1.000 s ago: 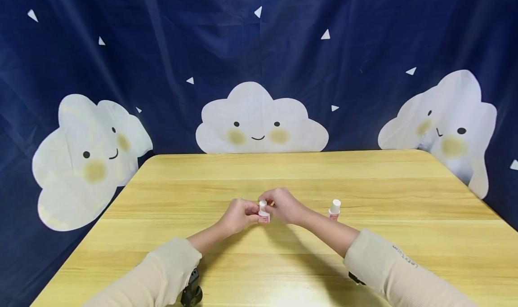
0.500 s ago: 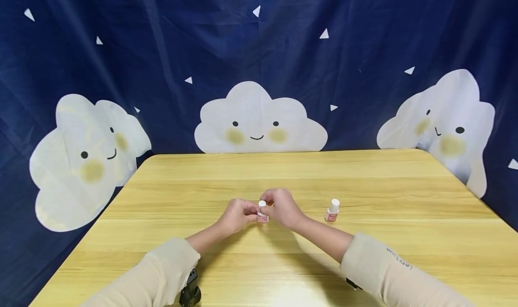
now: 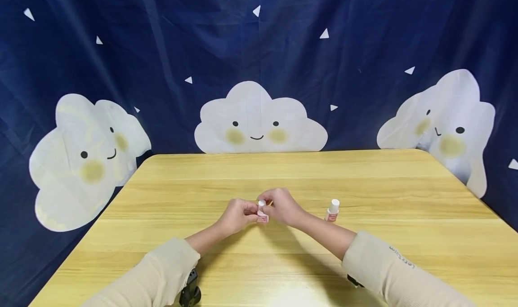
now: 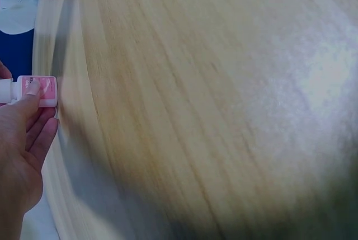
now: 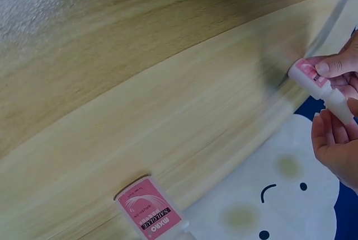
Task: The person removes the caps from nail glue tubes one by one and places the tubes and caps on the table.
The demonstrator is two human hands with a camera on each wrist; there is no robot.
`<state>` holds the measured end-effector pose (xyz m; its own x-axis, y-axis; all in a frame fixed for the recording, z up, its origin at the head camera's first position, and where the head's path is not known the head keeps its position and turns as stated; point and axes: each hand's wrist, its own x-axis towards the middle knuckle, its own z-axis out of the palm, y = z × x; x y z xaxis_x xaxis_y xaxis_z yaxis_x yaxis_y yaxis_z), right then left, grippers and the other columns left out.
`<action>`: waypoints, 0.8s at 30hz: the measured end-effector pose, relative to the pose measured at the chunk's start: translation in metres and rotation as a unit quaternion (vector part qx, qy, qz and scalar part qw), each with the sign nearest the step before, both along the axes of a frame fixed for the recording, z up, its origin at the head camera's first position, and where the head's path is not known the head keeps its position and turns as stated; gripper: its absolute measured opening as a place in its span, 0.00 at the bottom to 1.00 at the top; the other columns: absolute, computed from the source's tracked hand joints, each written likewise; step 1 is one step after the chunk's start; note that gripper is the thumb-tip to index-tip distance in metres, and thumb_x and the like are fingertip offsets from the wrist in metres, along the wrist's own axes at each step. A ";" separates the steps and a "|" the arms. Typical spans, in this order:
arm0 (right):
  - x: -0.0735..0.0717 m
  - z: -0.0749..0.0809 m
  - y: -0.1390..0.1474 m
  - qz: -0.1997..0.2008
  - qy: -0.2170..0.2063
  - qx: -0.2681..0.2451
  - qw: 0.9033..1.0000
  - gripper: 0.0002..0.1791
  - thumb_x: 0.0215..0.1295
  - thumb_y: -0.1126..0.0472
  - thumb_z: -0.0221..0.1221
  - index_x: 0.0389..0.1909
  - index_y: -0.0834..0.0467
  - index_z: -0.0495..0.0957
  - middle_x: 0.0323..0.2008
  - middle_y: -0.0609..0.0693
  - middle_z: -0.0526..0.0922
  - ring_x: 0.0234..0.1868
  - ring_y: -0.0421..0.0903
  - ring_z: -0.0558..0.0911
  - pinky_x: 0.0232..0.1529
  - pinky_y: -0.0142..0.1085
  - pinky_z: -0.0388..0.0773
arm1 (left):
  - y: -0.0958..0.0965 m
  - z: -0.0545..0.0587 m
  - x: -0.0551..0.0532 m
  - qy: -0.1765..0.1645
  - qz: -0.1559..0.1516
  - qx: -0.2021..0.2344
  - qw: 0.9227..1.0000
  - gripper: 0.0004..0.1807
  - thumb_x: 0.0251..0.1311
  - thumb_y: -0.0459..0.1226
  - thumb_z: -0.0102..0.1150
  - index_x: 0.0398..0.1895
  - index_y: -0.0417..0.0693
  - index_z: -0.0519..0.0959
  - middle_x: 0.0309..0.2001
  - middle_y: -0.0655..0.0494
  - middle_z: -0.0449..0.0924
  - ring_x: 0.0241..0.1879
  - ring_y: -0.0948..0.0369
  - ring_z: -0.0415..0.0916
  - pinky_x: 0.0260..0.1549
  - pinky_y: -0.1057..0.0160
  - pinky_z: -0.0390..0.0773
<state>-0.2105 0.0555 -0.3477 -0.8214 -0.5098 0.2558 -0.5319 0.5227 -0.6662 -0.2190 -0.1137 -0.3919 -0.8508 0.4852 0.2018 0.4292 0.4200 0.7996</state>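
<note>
A small white nail glue bottle (image 3: 263, 217) with a pink label stands upright near the middle of the table. My left hand (image 3: 236, 217) grips its body from the left, and in the left wrist view the thumb lies over the label of that bottle (image 4: 47, 90). My right hand (image 3: 283, 207) pinches the white cap (image 3: 261, 203) from the right, its fingers curled around it. In the right wrist view, this cap (image 5: 337, 106) sits on the bottle between both hands.
A second nail glue bottle (image 3: 332, 215), white-capped and upright, stands to the right, just beyond my right forearm. The wooden table (image 3: 202, 176) has rounded far corners. Behind it hangs a dark blue curtain (image 3: 162, 42) printed with white clouds.
My right fingers have shifted around the cap, turning at the wrist, while my left hand stays on the bottle. The right forearm has lowered slightly, uncovering more of the second bottle.
</note>
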 end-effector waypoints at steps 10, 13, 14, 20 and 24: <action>0.001 0.004 -0.001 0.004 -0.018 0.012 1.000 0.08 0.58 0.74 0.56 0.36 0.66 0.82 0.34 0.56 0.85 0.36 0.45 0.81 0.32 0.25 0.79 | -0.001 0.002 -0.002 0.000 -0.004 -0.015 1.000 0.06 0.49 0.30 0.66 0.29 0.34 0.84 0.30 0.43 0.85 0.29 0.57 0.84 0.27 0.74 0.81; 0.001 0.002 -0.002 -0.001 -0.017 -0.003 1.000 0.08 0.56 0.74 0.56 0.35 0.67 0.82 0.32 0.56 0.85 0.34 0.44 0.80 0.31 0.24 0.78 | -0.001 0.002 -0.002 -0.012 0.000 -0.016 1.000 0.07 0.49 0.31 0.67 0.30 0.34 0.84 0.30 0.44 0.85 0.29 0.57 0.84 0.27 0.75 0.80; 0.001 0.002 -0.002 -0.004 -0.015 -0.008 1.000 0.08 0.55 0.74 0.57 0.34 0.67 0.82 0.32 0.56 0.85 0.34 0.43 0.80 0.31 0.24 0.78 | -0.001 0.002 -0.002 -0.011 0.003 -0.018 1.000 0.07 0.49 0.32 0.67 0.30 0.35 0.84 0.30 0.44 0.85 0.29 0.58 0.84 0.27 0.75 0.80; 0.002 -0.003 -0.005 -0.038 -0.008 -0.027 0.999 0.03 0.53 0.74 0.61 0.29 0.67 0.82 0.27 0.55 0.84 0.28 0.40 0.80 0.28 0.24 0.78 | -0.001 0.002 -0.001 -0.017 0.009 -0.015 1.000 0.07 0.49 0.30 0.67 0.32 0.35 0.84 0.31 0.43 0.85 0.29 0.57 0.84 0.28 0.74 0.81; 0.003 -0.002 -0.007 -0.061 -0.005 -0.027 0.998 0.02 0.52 0.74 0.62 0.27 0.68 0.81 0.25 0.54 0.84 0.27 0.40 0.79 0.28 0.24 0.77 | 0.000 0.002 -0.001 -0.020 0.012 -0.014 1.000 0.07 0.50 0.28 0.65 0.33 0.33 0.83 0.31 0.42 0.85 0.30 0.56 0.84 0.28 0.74 0.81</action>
